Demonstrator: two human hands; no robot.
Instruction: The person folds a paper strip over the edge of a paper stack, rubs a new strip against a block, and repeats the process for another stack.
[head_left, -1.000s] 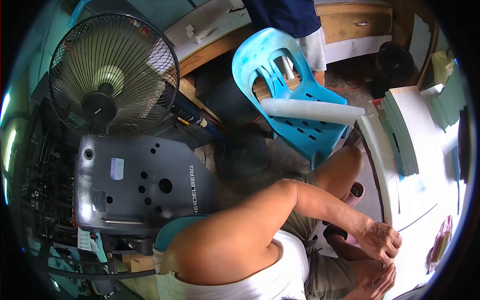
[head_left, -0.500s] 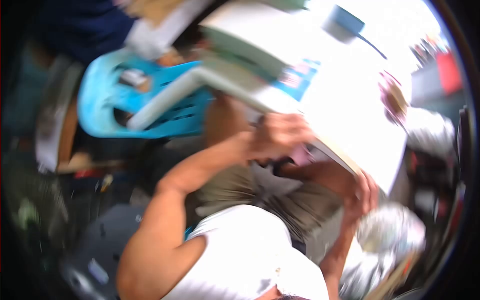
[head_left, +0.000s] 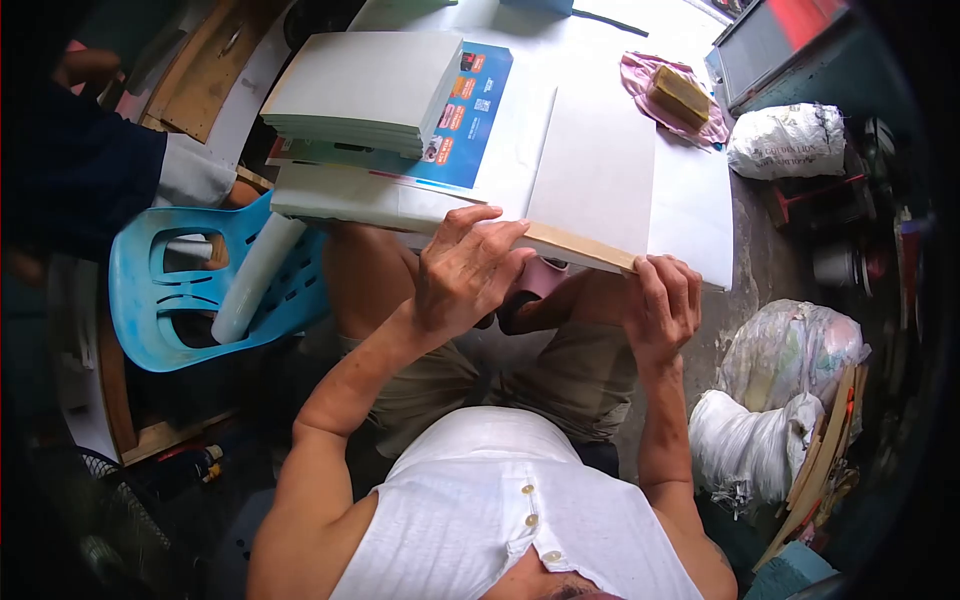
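Gripping the near edge of a grey board sheet [head_left: 592, 170] with both hands; sheet lay flat on a white table [head_left: 690, 215], its near edge showing a tan, thick side.

Left hand [head_left: 465, 275]: fingers spread slightly and curled over the board's near edge, fingertips on the top face, thumb beneath and out of sight. Right hand [head_left: 660, 305]: fingers pressed together and hooked over the near right corner of the same board, thumb hidden.

Board position: middle of the table, running from the near edge toward the far side.

Noted to the left of the board: a stack of pale sheets [head_left: 365, 90] resting on a printed blue-and-white sheet [head_left: 465, 140], both on the table's left part. Far right on the table: a brown block [head_left: 680, 95] sitting on a pink cloth [head_left: 640, 75].

Left of the table, lower down: a blue plastic chair [head_left: 165, 310] with a white roll [head_left: 250, 280] lying across its seat. Beyond the chair, far left: another person's dark blue sleeve [head_left: 80, 165].

Right of the table on the floor: a white sack [head_left: 785, 140] far, plus white bags [head_left: 770, 400] near, next to leaning wooden pieces [head_left: 825, 445].

Wearer seated, white sleeveless shirt [head_left: 500, 510] and olive shorts [head_left: 560, 375] visible, knees under the table edge.
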